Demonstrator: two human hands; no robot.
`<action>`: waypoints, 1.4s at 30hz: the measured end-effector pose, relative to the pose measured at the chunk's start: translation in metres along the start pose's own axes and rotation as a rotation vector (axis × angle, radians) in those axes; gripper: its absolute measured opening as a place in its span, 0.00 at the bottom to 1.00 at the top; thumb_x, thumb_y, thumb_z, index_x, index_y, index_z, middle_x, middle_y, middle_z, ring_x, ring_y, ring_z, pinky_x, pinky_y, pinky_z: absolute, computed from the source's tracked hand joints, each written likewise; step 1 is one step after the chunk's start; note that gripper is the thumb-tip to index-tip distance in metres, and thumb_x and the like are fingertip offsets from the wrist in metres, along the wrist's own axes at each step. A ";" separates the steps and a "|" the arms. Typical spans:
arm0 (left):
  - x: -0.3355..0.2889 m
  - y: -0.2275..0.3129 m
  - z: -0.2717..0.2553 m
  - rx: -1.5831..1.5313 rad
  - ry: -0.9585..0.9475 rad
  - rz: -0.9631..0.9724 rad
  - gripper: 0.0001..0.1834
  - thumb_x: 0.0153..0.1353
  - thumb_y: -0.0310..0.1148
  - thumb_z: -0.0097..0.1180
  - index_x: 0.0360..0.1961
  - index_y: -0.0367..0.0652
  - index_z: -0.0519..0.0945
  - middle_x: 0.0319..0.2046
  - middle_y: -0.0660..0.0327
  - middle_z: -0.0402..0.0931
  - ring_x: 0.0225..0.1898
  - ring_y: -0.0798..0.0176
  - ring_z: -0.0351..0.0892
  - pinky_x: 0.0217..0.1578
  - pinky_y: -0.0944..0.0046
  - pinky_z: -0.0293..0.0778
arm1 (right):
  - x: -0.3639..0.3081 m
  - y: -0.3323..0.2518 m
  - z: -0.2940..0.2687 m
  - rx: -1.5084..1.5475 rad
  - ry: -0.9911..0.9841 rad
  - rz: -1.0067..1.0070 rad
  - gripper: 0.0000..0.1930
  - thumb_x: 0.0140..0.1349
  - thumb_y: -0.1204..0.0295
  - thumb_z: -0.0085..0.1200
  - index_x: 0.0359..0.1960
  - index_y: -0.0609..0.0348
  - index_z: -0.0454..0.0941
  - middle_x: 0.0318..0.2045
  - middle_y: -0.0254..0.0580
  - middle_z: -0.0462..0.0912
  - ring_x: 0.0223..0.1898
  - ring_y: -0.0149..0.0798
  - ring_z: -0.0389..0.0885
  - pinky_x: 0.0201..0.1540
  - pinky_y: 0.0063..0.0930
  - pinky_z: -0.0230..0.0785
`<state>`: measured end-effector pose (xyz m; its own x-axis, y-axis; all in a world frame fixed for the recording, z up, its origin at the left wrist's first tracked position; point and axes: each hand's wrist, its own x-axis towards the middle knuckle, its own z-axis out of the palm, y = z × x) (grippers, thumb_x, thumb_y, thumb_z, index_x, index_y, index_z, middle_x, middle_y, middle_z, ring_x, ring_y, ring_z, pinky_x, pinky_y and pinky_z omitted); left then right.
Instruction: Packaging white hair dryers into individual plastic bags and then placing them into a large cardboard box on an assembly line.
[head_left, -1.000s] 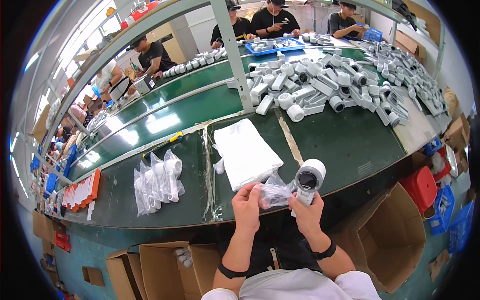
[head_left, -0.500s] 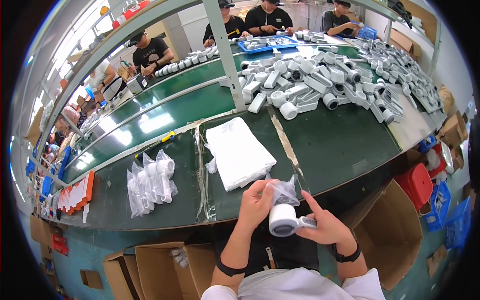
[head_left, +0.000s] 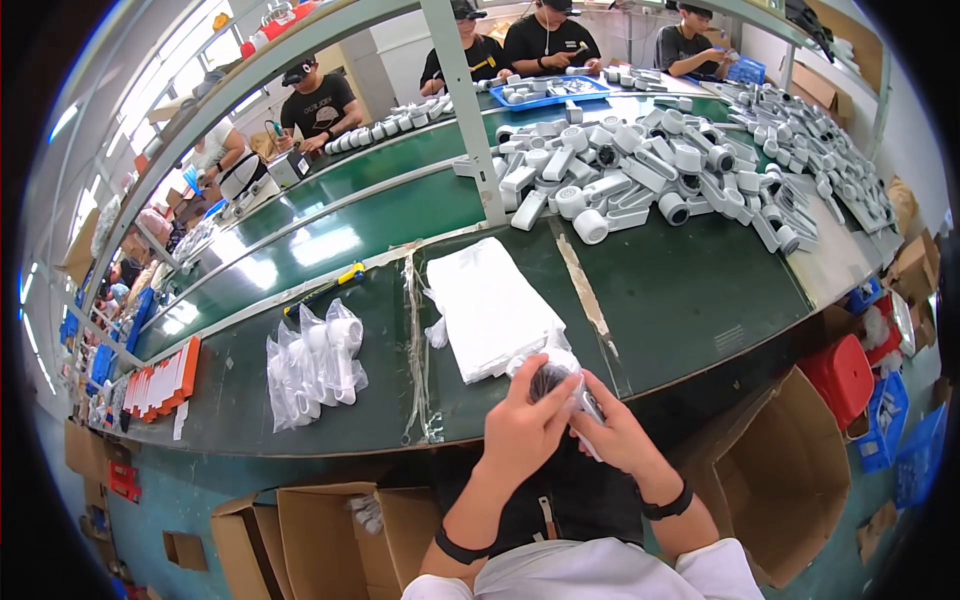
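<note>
Near the front edge of the table, my left hand [head_left: 522,425] is closed around the round head of a white-and-grey handheld device and the clear plastic bag [head_left: 548,352] about it. My right hand [head_left: 622,440] grips the device's handle [head_left: 592,408] from the other side. My fingers cover much of the device, so how far it sits in the bag cannot be made out. Just beyond my hands lies a stack of flat white bags [head_left: 490,300]. To its left rests a row of bagged devices [head_left: 312,362].
A large pile of loose devices [head_left: 640,165] covers the far right. Behind the bagged row lies a yellow-and-black tool [head_left: 330,287]; orange-edged pieces [head_left: 162,385] stand at far left. Open cardboard boxes [head_left: 785,470] flank me below the table. Several co-workers sit across the belt.
The device's round head has turned up and away into the bag, near the white stack. My left hand has closed over it, and my right hand has moved closer to my left. The view has shifted slightly.
</note>
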<state>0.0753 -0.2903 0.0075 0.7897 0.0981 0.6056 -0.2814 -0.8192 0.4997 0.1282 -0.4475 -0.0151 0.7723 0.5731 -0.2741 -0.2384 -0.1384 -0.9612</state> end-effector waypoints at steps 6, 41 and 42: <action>-0.031 0.015 0.033 -0.084 0.068 -0.007 0.15 0.51 0.24 0.66 0.42 0.46 0.85 0.45 0.53 0.75 0.23 0.63 0.79 0.25 0.67 0.76 | 0.028 0.026 0.011 0.479 0.198 -0.321 0.36 0.65 0.79 0.48 0.72 0.56 0.43 0.49 0.46 0.75 0.36 0.32 0.81 0.37 0.26 0.76; -0.055 -0.060 -0.043 -1.467 0.408 -0.818 0.22 0.61 0.21 0.58 0.56 0.37 0.68 0.47 0.55 0.77 0.43 0.59 0.81 0.35 0.60 0.85 | 0.022 0.032 0.040 -0.371 0.461 -0.949 0.03 0.57 0.83 0.54 0.31 0.66 0.79 0.28 0.46 0.81 0.27 0.37 0.80 0.31 0.25 0.71; -0.061 -0.067 -0.053 -1.335 0.436 -0.792 0.22 0.59 0.20 0.59 0.54 0.36 0.70 0.45 0.56 0.77 0.42 0.60 0.81 0.34 0.61 0.84 | 0.026 0.033 0.036 -0.399 0.466 -0.949 0.02 0.59 0.82 0.54 0.32 0.67 0.79 0.26 0.43 0.81 0.27 0.33 0.79 0.31 0.23 0.70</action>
<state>0.0174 -0.2112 -0.0305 0.8185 0.5724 -0.0495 -0.3329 0.5427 0.7711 0.1189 -0.4084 -0.0529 0.7052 0.2378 0.6679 0.7021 -0.1031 -0.7046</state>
